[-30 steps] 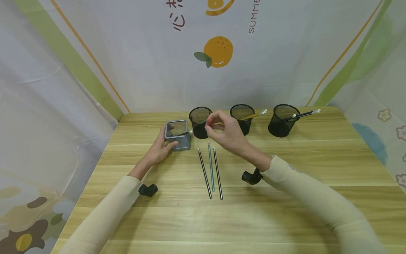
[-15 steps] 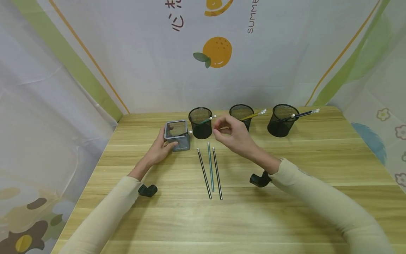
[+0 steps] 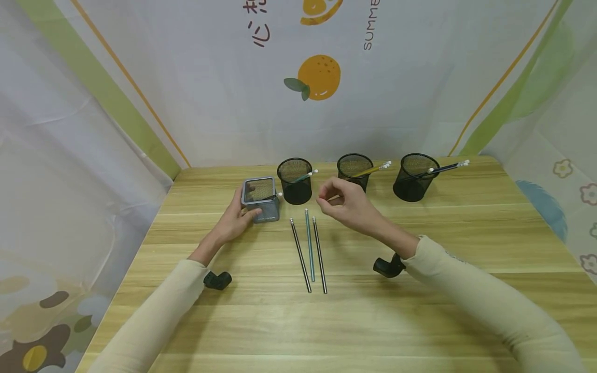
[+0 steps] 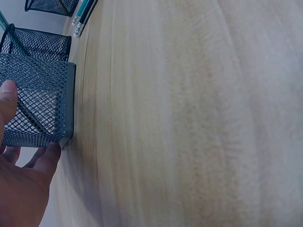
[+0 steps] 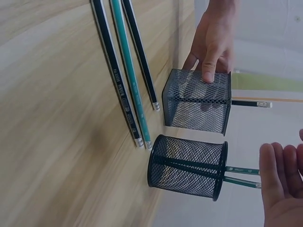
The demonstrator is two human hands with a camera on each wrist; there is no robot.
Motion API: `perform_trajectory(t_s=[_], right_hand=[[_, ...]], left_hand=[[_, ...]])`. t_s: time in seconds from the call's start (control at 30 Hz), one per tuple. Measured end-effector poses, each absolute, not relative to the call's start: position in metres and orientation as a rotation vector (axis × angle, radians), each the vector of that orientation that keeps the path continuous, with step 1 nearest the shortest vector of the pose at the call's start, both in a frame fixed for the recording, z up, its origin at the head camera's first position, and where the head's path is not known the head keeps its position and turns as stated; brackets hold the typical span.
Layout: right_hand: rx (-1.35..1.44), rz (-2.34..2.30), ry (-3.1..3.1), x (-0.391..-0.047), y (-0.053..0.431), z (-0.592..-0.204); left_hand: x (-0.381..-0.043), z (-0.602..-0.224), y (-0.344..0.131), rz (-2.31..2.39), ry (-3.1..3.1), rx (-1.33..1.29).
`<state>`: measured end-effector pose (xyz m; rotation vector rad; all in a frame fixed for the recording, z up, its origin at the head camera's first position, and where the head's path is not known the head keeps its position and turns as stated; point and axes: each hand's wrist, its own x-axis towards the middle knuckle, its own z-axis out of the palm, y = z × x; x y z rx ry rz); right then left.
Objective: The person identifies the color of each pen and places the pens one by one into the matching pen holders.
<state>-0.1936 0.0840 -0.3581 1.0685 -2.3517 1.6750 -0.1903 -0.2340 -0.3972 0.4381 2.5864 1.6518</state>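
Note:
My left hand (image 3: 231,221) grips a grey square mesh pencil holder (image 3: 267,211) at the table's back left, thumb on its near side. One dark pencil (image 5: 252,103) with a white eraser leans inside it. To its right stands a round black mesh cup (image 3: 296,192) holding two green pencils (image 5: 242,170). Just right of that cup, my right hand (image 3: 352,208) hovers above the table, thumb and forefinger bent toward each other with nothing between them. Below lie a teal pencil (image 3: 310,248) and two black pencils (image 3: 300,254), side by side, eraser ends away from me.
A second round cup (image 3: 360,181) with yellow pencils is partly behind my right hand. Farther right, a third round cup (image 3: 410,189) holds dark pencils. A white printed curtain (image 3: 396,93) hangs behind the wooden table (image 3: 261,331).
My right hand has drawn back rightward and slightly toward me from the first round cup, uncovering its green pencils. The left hand and the square holder have stayed put.

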Motion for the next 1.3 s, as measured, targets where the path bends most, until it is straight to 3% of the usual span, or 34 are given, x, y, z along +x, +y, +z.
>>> perform_trajectory(t_s=[0.27, 0.67, 1.3], right_hand=[[1.107, 1.543, -2.587, -0.194, 0.09, -0.361], [1.096, 1.36, -2.782, -0.197, 0.091, -0.363], [0.873, 1.447, -3.096, -0.198, 0.072, -0.391]], left_hand=[[-0.183, -0.385, -0.229, 1.623, 2.599, 0.42], [-0.202, -0.419, -0.243, 1.604, 2.636, 0.443], [-0.203, -0.42, -0.244, 1.648, 2.621, 0.455]])
